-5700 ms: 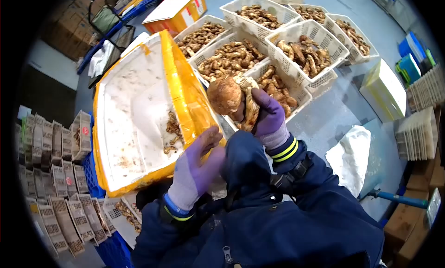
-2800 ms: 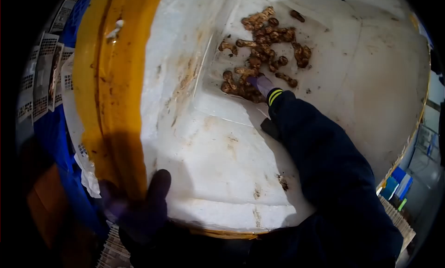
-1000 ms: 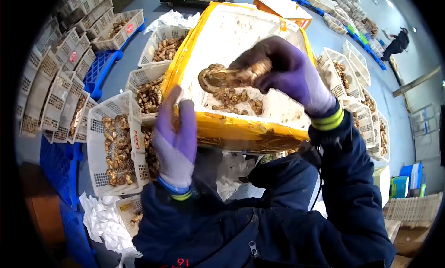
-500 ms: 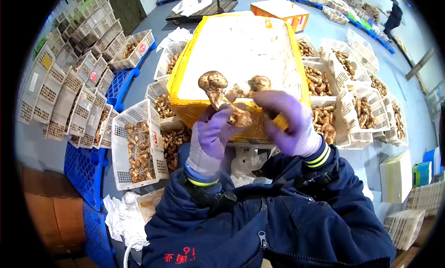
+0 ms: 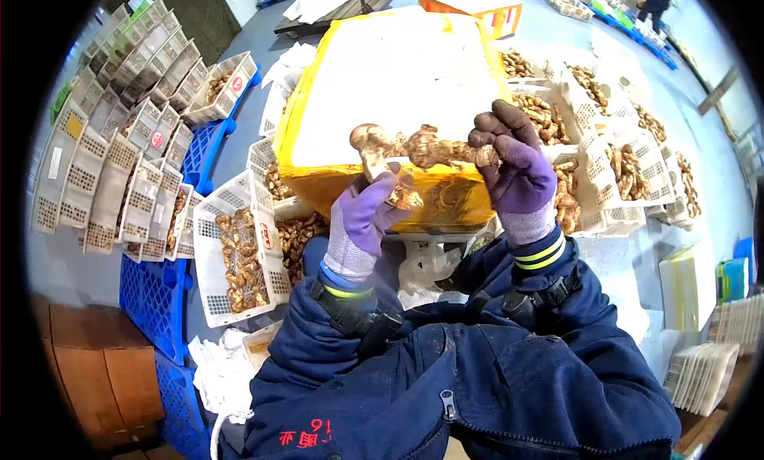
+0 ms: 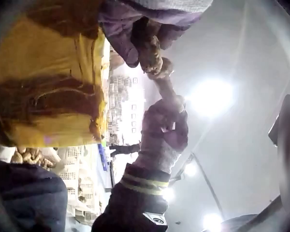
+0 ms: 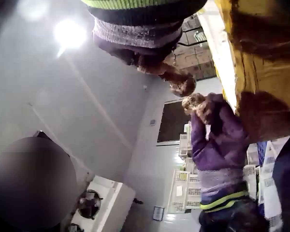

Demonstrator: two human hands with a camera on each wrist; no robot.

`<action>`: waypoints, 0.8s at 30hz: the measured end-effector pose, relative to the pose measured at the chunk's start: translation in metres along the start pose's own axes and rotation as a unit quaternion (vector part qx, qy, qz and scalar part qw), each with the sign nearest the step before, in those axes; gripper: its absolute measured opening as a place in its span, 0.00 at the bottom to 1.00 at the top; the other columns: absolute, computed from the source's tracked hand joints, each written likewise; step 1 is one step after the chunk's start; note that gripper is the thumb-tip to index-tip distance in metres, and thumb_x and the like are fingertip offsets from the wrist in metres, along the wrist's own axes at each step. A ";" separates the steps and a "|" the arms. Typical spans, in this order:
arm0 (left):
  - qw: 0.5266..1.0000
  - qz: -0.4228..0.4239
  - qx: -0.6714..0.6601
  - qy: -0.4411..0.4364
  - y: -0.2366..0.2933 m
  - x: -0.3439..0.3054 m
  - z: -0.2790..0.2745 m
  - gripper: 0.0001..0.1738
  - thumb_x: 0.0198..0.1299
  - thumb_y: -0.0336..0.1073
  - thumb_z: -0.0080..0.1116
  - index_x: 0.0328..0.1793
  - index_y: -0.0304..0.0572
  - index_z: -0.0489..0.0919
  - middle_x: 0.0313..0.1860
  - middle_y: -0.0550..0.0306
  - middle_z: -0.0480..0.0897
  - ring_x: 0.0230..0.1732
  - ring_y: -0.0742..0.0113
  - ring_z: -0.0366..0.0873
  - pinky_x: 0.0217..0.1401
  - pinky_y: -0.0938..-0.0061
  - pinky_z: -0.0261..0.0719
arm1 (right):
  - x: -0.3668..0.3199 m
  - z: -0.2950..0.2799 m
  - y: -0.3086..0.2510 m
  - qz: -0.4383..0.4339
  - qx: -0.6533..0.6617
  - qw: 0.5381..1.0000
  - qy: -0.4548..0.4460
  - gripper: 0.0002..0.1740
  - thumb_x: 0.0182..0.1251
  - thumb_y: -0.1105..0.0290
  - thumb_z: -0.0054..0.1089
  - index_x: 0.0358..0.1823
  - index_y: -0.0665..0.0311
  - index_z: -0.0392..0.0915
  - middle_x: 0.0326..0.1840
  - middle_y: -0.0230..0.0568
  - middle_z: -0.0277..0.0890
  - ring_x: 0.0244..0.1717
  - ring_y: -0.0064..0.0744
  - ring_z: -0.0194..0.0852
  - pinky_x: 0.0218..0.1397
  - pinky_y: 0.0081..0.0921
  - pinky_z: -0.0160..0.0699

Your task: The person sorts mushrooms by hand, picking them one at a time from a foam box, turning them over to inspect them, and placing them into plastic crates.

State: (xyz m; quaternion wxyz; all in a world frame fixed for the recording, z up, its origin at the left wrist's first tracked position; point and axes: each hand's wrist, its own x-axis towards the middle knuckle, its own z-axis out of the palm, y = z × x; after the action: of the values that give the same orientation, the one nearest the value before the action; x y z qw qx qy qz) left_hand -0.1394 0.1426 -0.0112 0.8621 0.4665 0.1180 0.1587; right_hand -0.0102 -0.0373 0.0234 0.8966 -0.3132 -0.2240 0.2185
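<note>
My gloved left hand [image 5: 362,217] grips the stem of a brown matsutake-like mushroom [image 5: 368,142], its cap up and its stem base poking out below the fingers. My gloved right hand [image 5: 521,173] pinches a second mushroom [image 5: 434,148] by the stem end, held sideways with its cap pointing left. The caps come close together in the head view, in front of the near edge of a yellow-taped foam box [image 5: 294,142]. In the left wrist view the right hand [image 6: 162,128] faces the left one; the right wrist view shows the left hand [image 7: 220,140] opposite. Glare hides the box's inside.
White baskets of mushrooms stand on both sides, one at the left [image 5: 239,253] and one at the right [image 5: 633,177]. More baskets are stacked far left by a blue pallet [image 5: 151,301]. A white-and-yellow box [image 5: 688,285] is at right. A person [image 5: 656,2] stands far back.
The right hand reached into the box, then lifted out mushroom pieces. The left hand, loose a second ago, now grips one mushroom; the right hand has turned upward, holding another sideways.
</note>
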 end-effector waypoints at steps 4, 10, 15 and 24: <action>0.985 0.024 -0.131 -0.113 -0.018 0.007 -0.001 0.27 0.70 0.42 0.49 0.68 0.31 0.67 0.65 0.45 0.73 0.63 0.51 0.74 0.69 0.50 0.73 | -0.009 -0.003 0.013 0.047 0.156 0.986 -0.038 0.31 0.67 0.73 0.46 0.73 0.65 0.59 0.65 0.49 0.69 0.59 0.37 0.69 0.46 0.29 0.78; 0.976 0.071 -0.199 -0.059 -0.017 0.008 -0.004 0.21 0.68 0.39 0.47 0.62 0.34 0.72 0.60 0.48 0.77 0.61 0.54 0.76 0.67 0.47 0.73 | -0.016 0.004 0.022 0.114 0.160 0.980 0.034 0.27 0.71 0.70 0.45 0.71 0.69 0.62 0.67 0.51 0.68 0.54 0.35 0.73 0.50 0.28 0.79; 0.989 0.051 -0.131 0.045 -0.008 0.007 0.002 0.18 0.69 0.39 0.50 0.58 0.35 0.75 0.55 0.51 0.80 0.57 0.59 0.79 0.62 0.57 0.79 | -0.017 0.012 0.026 0.119 -0.270 0.955 -0.030 0.25 0.65 0.71 0.55 0.63 0.72 0.70 0.59 0.46 0.74 0.60 0.30 0.71 0.58 0.20 0.73; 0.993 0.060 -0.090 0.044 0.000 0.002 -0.008 0.25 0.68 0.37 0.51 0.66 0.28 0.68 0.58 0.39 0.78 0.58 0.48 0.79 0.60 0.59 0.83 | -0.019 -0.010 0.043 0.295 0.024 0.954 -0.041 0.19 0.71 0.69 0.51 0.60 0.70 0.70 0.46 0.45 0.80 0.40 0.28 0.82 0.38 0.20 0.81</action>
State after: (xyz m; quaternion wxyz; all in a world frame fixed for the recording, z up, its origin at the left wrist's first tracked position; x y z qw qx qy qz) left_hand -0.1405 0.1497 -0.0155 0.8835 0.3858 0.1131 0.2405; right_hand -0.0310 -0.0212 -0.0170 0.7892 -0.3349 -0.1533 0.4915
